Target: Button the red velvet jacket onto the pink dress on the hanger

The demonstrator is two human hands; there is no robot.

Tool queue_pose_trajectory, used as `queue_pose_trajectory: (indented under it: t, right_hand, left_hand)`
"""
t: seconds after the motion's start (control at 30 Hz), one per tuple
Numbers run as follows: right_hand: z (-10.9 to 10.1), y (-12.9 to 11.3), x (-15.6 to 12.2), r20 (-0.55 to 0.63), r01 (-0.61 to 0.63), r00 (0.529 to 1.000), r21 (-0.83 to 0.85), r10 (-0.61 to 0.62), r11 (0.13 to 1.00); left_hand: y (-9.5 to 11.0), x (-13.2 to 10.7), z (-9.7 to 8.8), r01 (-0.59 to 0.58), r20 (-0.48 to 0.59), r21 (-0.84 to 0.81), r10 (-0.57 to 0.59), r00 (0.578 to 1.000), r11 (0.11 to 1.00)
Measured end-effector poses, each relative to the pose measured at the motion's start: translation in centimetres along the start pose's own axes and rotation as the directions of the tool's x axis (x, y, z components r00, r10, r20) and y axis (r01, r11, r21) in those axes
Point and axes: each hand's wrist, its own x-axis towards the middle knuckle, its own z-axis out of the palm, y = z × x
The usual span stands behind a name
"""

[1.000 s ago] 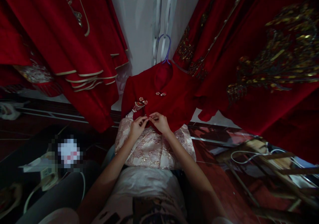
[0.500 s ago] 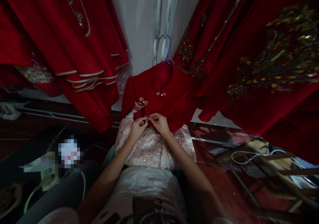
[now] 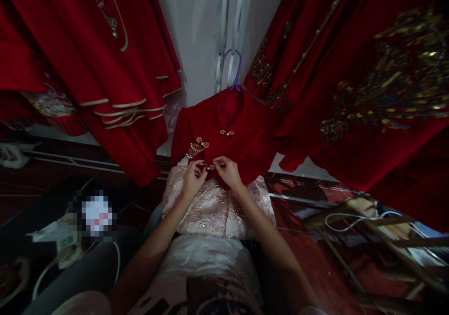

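A short red jacket (image 3: 245, 146) hangs on a purple hanger (image 3: 233, 67) in front of me, over a pale pink embroidered skirt (image 3: 213, 210). My left hand (image 3: 192, 178) and my right hand (image 3: 229, 171) meet at the jacket's lower front edge. Both pinch a small beaded clasp (image 3: 210, 167) between fingertips. A second beaded clasp (image 3: 226, 132) sits higher near the collar. A tasselled brooch (image 3: 196, 147) hangs on the jacket just above my left hand.
Red gowns with gold trim (image 3: 115, 72) hang at the left, and gold-embroidered red gowns (image 3: 368, 90) at the right. A wooden chair (image 3: 379, 240) with a white cable stands at the lower right. A power strip and cord (image 3: 66, 254) lie at the lower left.
Both hands have stayed at the clasp, shifting slightly upward; fingers have adjusted around it. The garment has barely moved.
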Motion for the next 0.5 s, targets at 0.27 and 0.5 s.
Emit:
queue_pose_trajectory:
  t: [0.27, 0.5]
  right_hand:
    - [-2.7, -1.8, 0.6, -0.108, 0.024, 0.994, -0.044, -0.029, 0.999]
    - [-0.6, -0.1, 0.1, 0.113, -0.050, 0.992, -0.083, 0.059, 0.995]
  left_hand:
    - [1.6, -0.2, -0.2, -0.082, 0.071, 0.120, 0.074, 0.995, 0.989]
    - [0.8, -0.4, -0.3, -0.133, 0.140, 0.182, 0.108, 0.984, 0.974]
